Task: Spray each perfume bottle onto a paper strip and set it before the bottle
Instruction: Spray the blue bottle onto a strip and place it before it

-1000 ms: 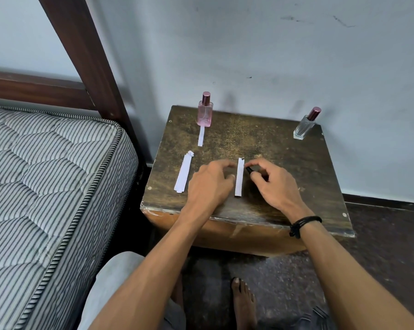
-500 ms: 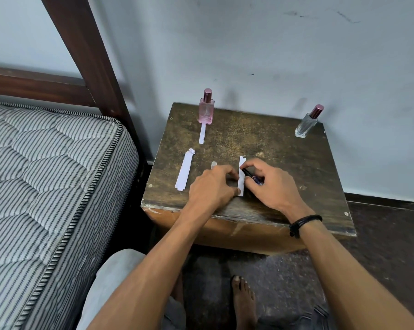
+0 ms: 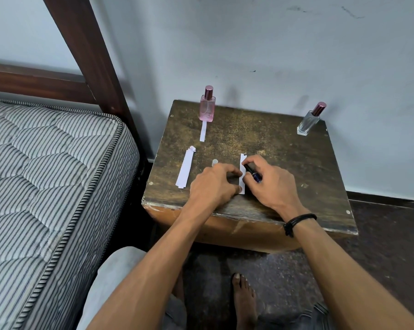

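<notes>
Now, near to far. Lower frame: two forearms, black wristband [image 3: 298, 221] on the right wrist.

Frame centre:
- left hand [image 3: 213, 184]: shifted down the paper strip [image 3: 243, 159] since a second ago. Thumb tip now pressing the strip's near end flat to the table [image 3: 284, 163], other fingers curled along its left edge.
- right hand [image 3: 268, 182]: fingers pinched round a slim dark item [image 3: 251, 171], blue at its near end. Pen or small sprayer, cannot tell. Far tip now at the strip's right edge, closer than a second ago.
- Judgement: strip steadied and being sprayed or marked, placing not yet done.
- Strip lying lengthwise between the two hands, far end poking out beyond the fingertips.

Just beyond the left knuckles: small pale cap [image 3: 215, 162], uncovered since a second ago.

Left of centre: spare strips [image 3: 185, 170].

Upper centre: laid strip [image 3: 203, 131] already before the pink bottle [image 3: 207, 108].

Upper right: clear bottle [image 3: 309, 121], no strip before it yet.
</notes>
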### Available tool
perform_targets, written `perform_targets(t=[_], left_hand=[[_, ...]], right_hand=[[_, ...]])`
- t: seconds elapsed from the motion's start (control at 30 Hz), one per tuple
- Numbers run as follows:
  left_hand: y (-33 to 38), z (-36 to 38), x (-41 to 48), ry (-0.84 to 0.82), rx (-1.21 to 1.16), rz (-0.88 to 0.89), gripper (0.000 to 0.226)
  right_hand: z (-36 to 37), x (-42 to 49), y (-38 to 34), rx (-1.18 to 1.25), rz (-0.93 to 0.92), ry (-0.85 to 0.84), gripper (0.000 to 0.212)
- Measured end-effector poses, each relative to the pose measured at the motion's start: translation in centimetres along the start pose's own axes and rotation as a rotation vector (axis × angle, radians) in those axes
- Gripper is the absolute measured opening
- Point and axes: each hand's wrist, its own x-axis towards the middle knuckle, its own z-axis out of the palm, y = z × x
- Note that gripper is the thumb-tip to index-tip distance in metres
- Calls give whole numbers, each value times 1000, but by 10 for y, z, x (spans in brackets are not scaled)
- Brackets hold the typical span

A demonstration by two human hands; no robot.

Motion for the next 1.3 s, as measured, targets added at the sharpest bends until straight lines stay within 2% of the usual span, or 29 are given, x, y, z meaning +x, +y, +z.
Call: perform_targets(t=[0.83,1.03,1.3], left_hand=[[-3,1,5,-21,-16,-16,40],[-3,0,4,-18,-11,-21,40],[-2,-1,6,-34,-28,-27,39]], right_hand=[[1,0,-3,-66,-49,17,24],[1,1,0,43,9,53,30],[-4,9,6,51,18,4,32]])
